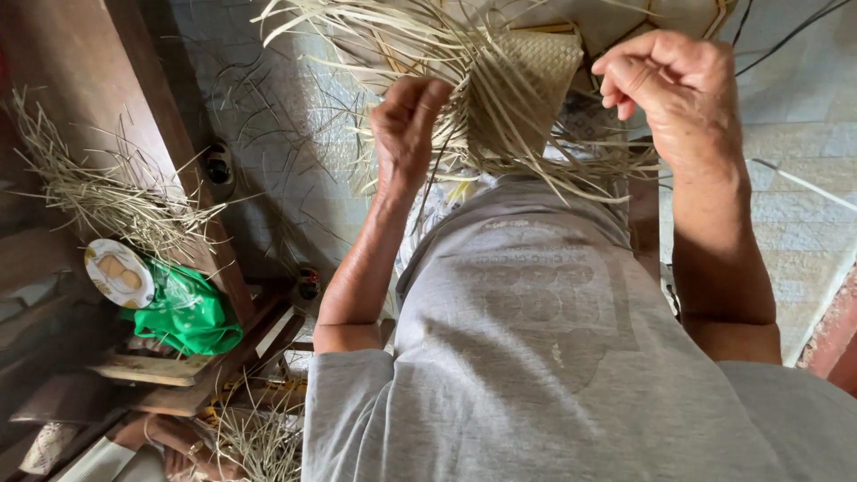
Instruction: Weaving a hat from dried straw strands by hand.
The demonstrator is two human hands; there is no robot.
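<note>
Weave (522, 85) of pale straw strips sits far centre, between both hands, its top cut off by the frame. Loose strips fan out left and right; tiled floor lies open beyond. Left hand (406, 129) curls its fingers around strips at the weave's left edge. Right hand (669, 80) pinches strips at its right corner.

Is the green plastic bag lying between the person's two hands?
No, the green bag lies low on the wooden boards, far from both hands; the woven mat is between them.
</note>
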